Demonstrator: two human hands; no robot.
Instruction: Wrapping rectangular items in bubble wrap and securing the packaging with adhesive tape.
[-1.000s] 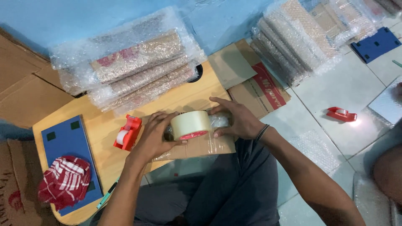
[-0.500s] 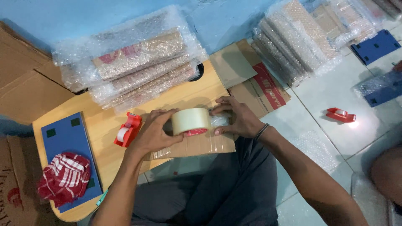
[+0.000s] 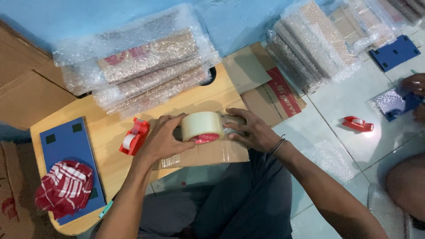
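Taping a flat brown parcel (image 3: 212, 152) on the low wooden table (image 3: 110, 132), mid-job by the look of it. Left hand (image 3: 163, 140) wrapped around the roll of clear tape (image 3: 202, 127), fingers curled over its near side, roll standing on edge on the parcel top. Right hand (image 3: 250, 130) pressed flat on the parcel just right of the roll, fingertips on the glossy strip, holding nothing, pinning only. Tape already shining across part of the parcel; roll not cut free, so strip judged unfinished, cutting and smoothing left. Red tape dispenser (image 3: 134, 136) lying untouched just left of the left hand. Stack of bubble-wrapped packs (image 3: 137, 71) at the table's far edge, blue board (image 3: 66, 146) with checked red cloth (image 3: 64, 189) at near left.

Versus half a second back: hands and roll in near-identical spots, grip unchanged. At far right, another person's hand (image 3: 416, 84) now on a bubble-wrapped blue item (image 3: 396, 102), lower on the floor tiles than before. Second red dispenser (image 3: 357, 124) unmoved.
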